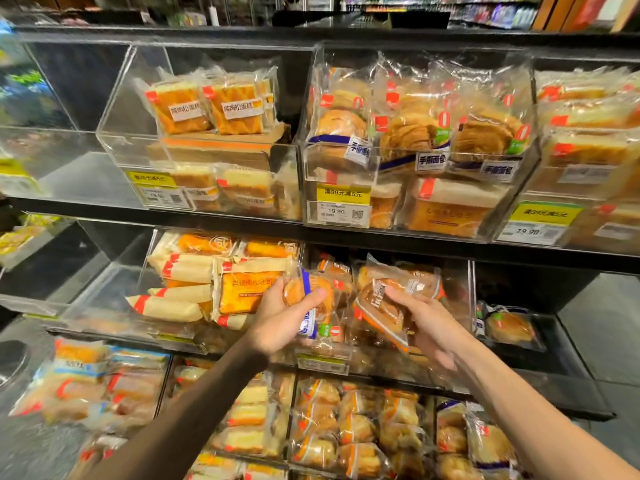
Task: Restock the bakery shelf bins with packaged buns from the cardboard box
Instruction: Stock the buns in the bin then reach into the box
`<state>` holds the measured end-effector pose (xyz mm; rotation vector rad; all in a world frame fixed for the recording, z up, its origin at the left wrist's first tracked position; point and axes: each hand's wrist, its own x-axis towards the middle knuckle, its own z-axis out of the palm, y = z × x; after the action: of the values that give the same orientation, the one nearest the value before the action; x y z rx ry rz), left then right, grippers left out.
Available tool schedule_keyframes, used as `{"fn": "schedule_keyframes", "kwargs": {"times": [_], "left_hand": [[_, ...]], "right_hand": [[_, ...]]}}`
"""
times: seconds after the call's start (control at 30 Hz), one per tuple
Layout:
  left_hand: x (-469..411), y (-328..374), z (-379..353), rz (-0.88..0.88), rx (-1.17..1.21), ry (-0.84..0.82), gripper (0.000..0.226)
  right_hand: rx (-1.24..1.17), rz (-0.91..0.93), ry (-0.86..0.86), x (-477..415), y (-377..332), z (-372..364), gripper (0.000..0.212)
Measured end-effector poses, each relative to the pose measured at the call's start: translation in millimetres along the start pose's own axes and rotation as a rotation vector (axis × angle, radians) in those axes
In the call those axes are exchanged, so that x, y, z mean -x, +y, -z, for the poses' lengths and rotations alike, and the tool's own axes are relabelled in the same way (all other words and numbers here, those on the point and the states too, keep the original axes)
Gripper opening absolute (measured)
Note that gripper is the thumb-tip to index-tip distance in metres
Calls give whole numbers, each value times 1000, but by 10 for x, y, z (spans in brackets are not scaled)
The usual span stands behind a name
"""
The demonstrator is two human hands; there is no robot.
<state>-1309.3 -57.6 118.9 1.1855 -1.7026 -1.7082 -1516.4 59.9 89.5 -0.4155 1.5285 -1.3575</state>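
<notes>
Packaged buns (313, 296) are held one per hand just in front of the clear bin (470, 296). The left hand (277, 323) is curled round a blue-banded pack, and the right hand (429, 327) grips an orange-striped pack (381, 306). They look light, soft and slick in their film, so cradle the sides gently rather than squeezing.

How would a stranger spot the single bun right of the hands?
Find the middle shelf, where the left hand and right hand hold packets. Just past the right hand is a dark bin. The bun lies there, round and golden, not stacked like its neighbours.
</notes>
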Motion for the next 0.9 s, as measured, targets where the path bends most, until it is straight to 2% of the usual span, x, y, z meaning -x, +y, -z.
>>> {"fn": "schedule_keyframes", "kwargs": {"times": [0.07,0.13,0.2,0.27,0.33,0.37,0.5,0.57,0.7,0.8,0.87,0.9], "left_hand": [[-31,-4,102,0,-30,9,47],[-42,-17,172,18,-66,2,53],[-57,-52,219,29,-71,-5,38],[-55,-68,239,49,-67,6,22],[-62,-86,265,62,-63,12,24],[-72,-99,280,74,-53,8,29],[-98,-137,319,87,-11,-11,53],[-108,-152,320,91,4,-21,68],[-143,-191,333,62,33,-28,55],[-165,-229,334,41,38,-29,67],[-175,-246,334,28,52,-33,77],[-179,-246,337,20,60,-43,81]], "right_hand": [[-4,-7,34,-128,-85,-4,44],[50,-19,94,-283,-149,-51,48],[106,-41,173,-423,-195,-116,55],[189,-59,246,-598,-215,-148,77],[209,-73,292,-810,-203,-148,102],[207,-68,296,-896,-209,-167,101],[50,-49,299,-944,-326,-468,59],[65,-31,329,-1017,-318,-574,50],[105,-5,392,-1084,-344,-675,55],[93,27,348,-1079,-332,-663,70],[230,63,304,-989,-284,-670,80],[324,93,293,-961,-249,-666,77]]}}
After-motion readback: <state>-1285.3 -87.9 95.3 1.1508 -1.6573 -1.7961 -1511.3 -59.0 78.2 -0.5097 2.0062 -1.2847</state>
